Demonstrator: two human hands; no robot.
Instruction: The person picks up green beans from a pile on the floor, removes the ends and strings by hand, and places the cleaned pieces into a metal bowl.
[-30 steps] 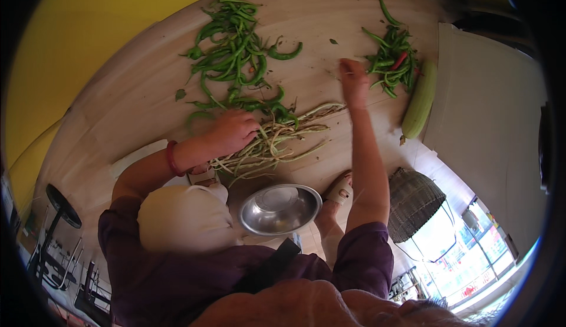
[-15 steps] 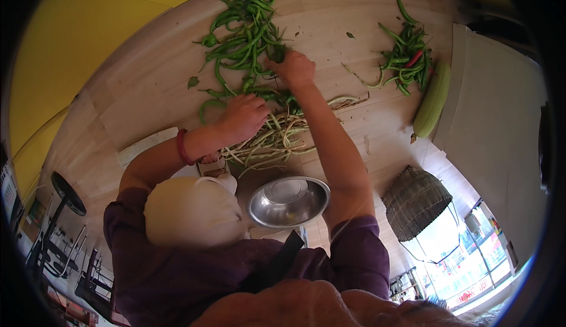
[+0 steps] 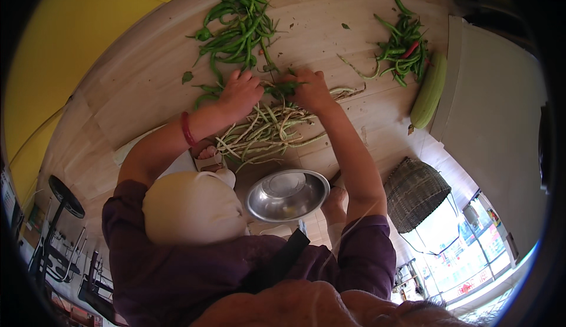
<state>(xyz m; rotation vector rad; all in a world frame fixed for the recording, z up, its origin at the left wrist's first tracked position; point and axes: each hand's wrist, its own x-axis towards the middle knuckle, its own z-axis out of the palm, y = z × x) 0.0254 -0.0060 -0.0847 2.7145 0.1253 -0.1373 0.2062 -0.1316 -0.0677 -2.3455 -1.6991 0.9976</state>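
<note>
My left hand (image 3: 240, 96), with a red bracelet at the wrist, has its fingers curled just below the large heap of long green chili peppers (image 3: 242, 29); whatever lies under its fingertips is hidden. Facing it, my right hand (image 3: 311, 94) is closed on green peppers (image 3: 283, 89) that lie between the two hands. Directly below both hands spreads a tangled pile of pale long beans (image 3: 274, 129) on the wooden floor (image 3: 141, 85). Nearer my body is a shiny steel basin (image 3: 288, 209).
At the right lies a smaller pepper pile (image 3: 407, 47) with a red one in it, beside a long pale green gourd (image 3: 430, 91). A woven basket (image 3: 415, 194) stands at the lower right. Along the right runs a pale panel (image 3: 492, 85); a black stool (image 3: 66, 196) is at left.
My right hand has come back from the big pepper heap toward me, and peppers now show at its fingers. My left hand has shifted slightly up and left. The view has tilted a little.
</note>
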